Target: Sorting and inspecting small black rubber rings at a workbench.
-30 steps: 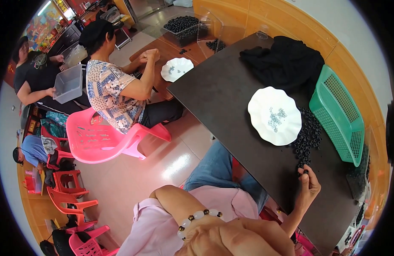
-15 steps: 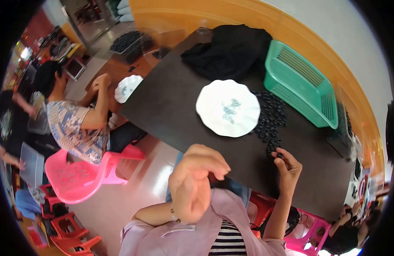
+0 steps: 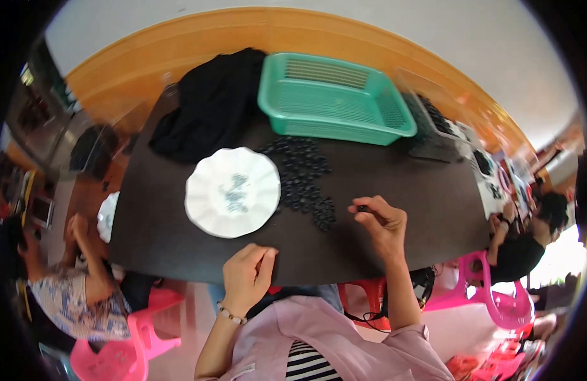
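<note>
Between the thumb and fingertips of my right hand (image 3: pixel 387 232) is a small black ring-shaped part (image 3: pixel 363 209), held above the table to the right of a loose pile of similar black parts (image 3: pixel 300 178). My left hand (image 3: pixel 247 274) is closed at the table's front edge, fingers curled and thumb pressed against them; whatever lies inside is hidden. Beyond it stands a white scalloped plate (image 3: pixel 201 200), with many tiny greyish bits (image 3: pixel 235 193) gathered in its middle. The pile touches or nearly touches the plate's right side.
A green plastic basket (image 3: pixel 334 131) stands behind the pile on the dark table (image 3: pixel 426 190), beside a black cloth (image 3: pixel 211 95). At the back right is a clear bin (image 3: pixel 426 143) with black parts. Other people sit at left (image 3: pixel 84 305) and right (image 3: pixel 522 247).
My view has swung to the right. My right hand has lifted away from the pile's near end with a black part. The left hand has turned over from palm showing to back showing.
</note>
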Motion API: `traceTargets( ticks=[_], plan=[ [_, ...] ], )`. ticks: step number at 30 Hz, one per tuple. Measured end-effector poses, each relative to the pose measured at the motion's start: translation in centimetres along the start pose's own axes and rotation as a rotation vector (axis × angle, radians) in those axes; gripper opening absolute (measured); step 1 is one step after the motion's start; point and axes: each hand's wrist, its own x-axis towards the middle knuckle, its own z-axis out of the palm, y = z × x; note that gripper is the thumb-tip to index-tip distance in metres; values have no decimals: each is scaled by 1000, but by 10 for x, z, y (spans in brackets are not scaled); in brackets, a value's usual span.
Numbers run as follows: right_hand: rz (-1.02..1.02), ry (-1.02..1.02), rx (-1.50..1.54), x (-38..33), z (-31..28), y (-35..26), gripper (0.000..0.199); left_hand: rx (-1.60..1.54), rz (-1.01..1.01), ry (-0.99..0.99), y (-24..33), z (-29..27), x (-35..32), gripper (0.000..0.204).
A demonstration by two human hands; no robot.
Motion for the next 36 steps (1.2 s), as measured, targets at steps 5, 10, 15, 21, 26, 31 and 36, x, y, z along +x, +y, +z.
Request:
traceTargets(
  ticks=[5, 10, 15, 21, 26, 31, 36],
  plan=[
    [55, 77, -104, 25, -18, -9, 23, 214, 77, 3, -4, 9, -5, 9],
    [-16, 182, -429, 67, -64, -26, 29, 212, 153, 52, -8, 13, -5, 8],
    [-202, 412, -739, 154, -153, -27, 35, 248, 151, 63, -6, 13, -7, 7],
    [37, 510, -896, 221, -238, -13, 35, 251, 154, 83, -7, 17, -4, 6],
    [-86, 431, -1010, 218, -230, -3, 35, 274, 149, 77, -7, 17, -5, 5],
    [-350, 288, -711, 184, -148, 0, 25, 294, 149, 81, -7, 17, -5, 5],
    [-283, -118, -818, 128, -51, 14, 18, 299, 142, 88, -7, 17, -6, 5]
  ],
)
